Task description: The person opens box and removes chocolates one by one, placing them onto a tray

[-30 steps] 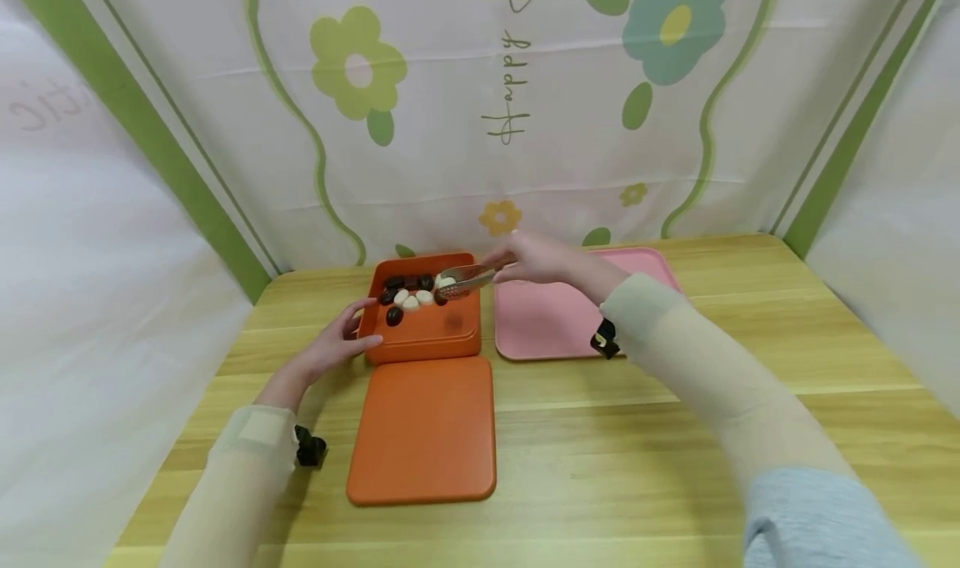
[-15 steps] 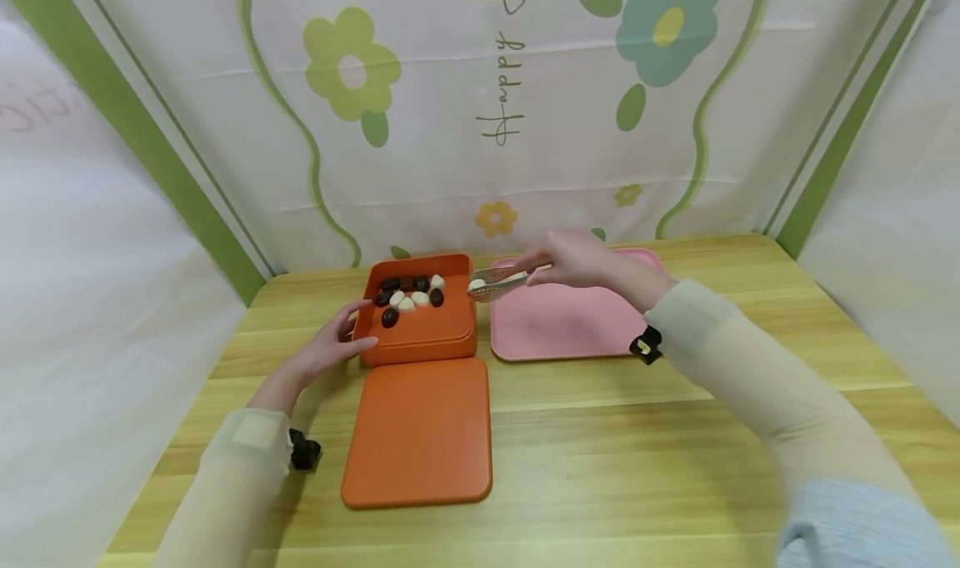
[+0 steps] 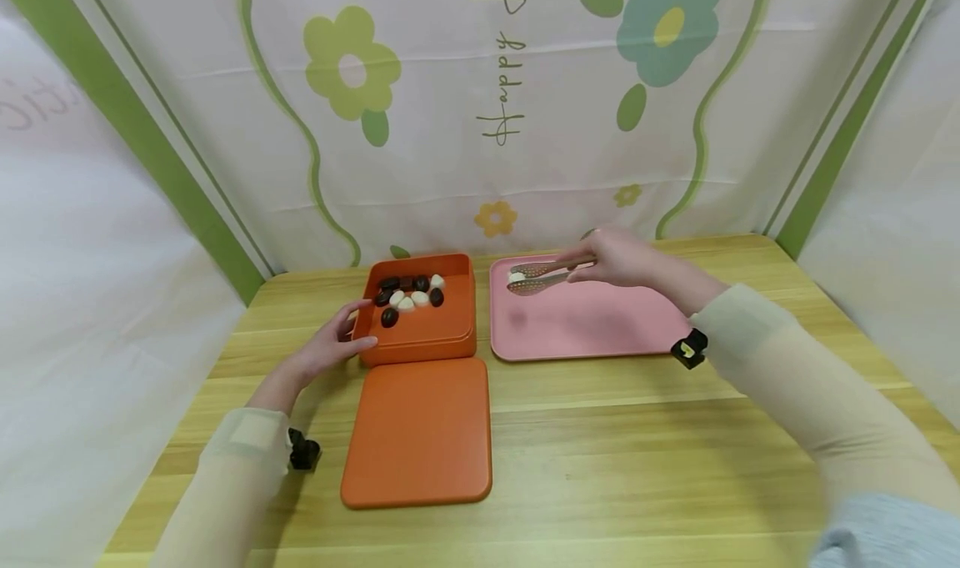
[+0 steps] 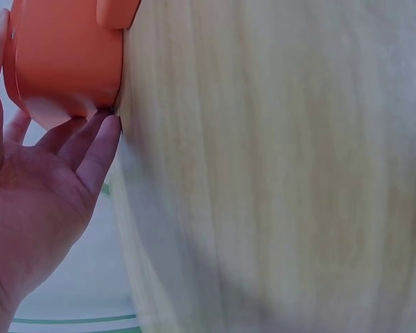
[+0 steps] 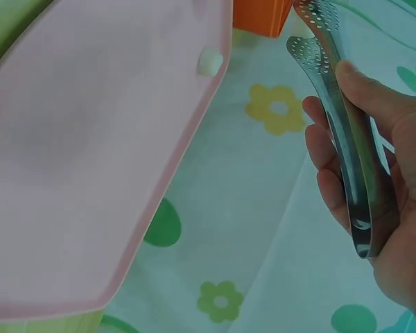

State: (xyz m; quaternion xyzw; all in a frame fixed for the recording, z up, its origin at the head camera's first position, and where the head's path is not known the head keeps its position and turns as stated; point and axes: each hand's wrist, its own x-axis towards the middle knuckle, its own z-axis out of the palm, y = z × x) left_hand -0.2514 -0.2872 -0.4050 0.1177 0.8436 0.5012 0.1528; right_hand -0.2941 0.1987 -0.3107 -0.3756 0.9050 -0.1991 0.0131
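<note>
An orange box (image 3: 420,330) holds several dark and white pieces (image 3: 408,294). My left hand (image 3: 330,347) rests against its left wall with straight fingers, and the left wrist view shows those fingers (image 4: 90,149) touching the box (image 4: 62,55). My right hand (image 3: 613,259) grips metal tongs (image 3: 536,274) over the far left corner of the pink tray (image 3: 592,326). One white piece (image 3: 516,278) sits at the tong tips. In the right wrist view this piece (image 5: 209,61) lies on the tray (image 5: 90,139), apart from the parted tongs (image 5: 343,132) in my hand (image 5: 374,180).
The orange lid (image 3: 418,430) lies flat in front of the box. The wooden table (image 3: 637,451) is bounded by a flowered cloth backdrop (image 3: 487,92) behind and white cloth walls on both sides.
My right hand carried the tongs and a white piece from the orange box rightward to over the pink tray's far left corner. The left hand stayed on the box.
</note>
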